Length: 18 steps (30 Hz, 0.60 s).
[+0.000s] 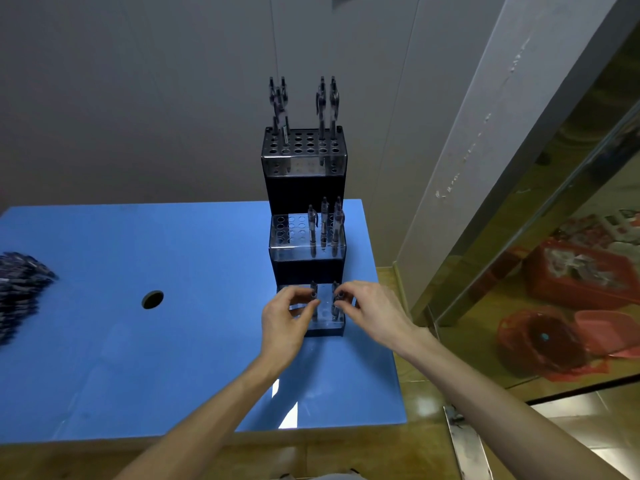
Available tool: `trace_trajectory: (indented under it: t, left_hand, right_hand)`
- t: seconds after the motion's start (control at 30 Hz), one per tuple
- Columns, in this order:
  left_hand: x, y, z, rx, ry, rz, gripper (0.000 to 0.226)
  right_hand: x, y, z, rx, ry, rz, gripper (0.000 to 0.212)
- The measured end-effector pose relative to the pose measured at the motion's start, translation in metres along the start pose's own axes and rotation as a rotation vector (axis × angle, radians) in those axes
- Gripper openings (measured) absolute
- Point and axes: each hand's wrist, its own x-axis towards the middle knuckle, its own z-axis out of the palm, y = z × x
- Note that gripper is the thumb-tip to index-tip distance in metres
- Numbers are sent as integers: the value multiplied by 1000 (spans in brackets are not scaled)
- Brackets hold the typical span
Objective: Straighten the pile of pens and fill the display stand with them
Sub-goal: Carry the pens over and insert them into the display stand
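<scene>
A three-tier black and clear display stand (pixel 304 192) rises at the right side of the blue table (pixel 138 358). Several pens (pixel 323 105) stand in its top tier and three pens (pixel 325 221) in the middle tier. At the lowest tier (pixel 327 323), my left hand (pixel 285 317) pinches an upright pen (pixel 314 292) and my right hand (pixel 372 311) pinches another upright pen (pixel 336 294). Both pens stand in holes of that tier. A pile of dark pens (pixel 19 289) lies at the table's left edge, partly cut off.
A round hole (pixel 152 299) is cut in the table left of the stand. A grey wall stands close behind. Right of the table, a reflective gold panel (pixel 554 237) shows red baskets. The table's right edge runs just beside the stand.
</scene>
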Motion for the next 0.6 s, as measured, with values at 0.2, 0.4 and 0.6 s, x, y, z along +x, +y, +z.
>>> trace_trajectory:
  t: [0.2, 0.4, 0.6]
  left_hand:
    - [2, -6, 1, 106, -6, -21, 14]
    - [-4, -6, -2, 184, -12, -30, 16]
    - [-13, -7, -47, 484, 40, 37, 34]
  right_hand:
    - [5, 1, 2, 65, 10, 82, 15]
    - [-5, 1, 9, 123, 125, 125, 20]
    - [2, -26, 13, 147, 500, -250, 28]
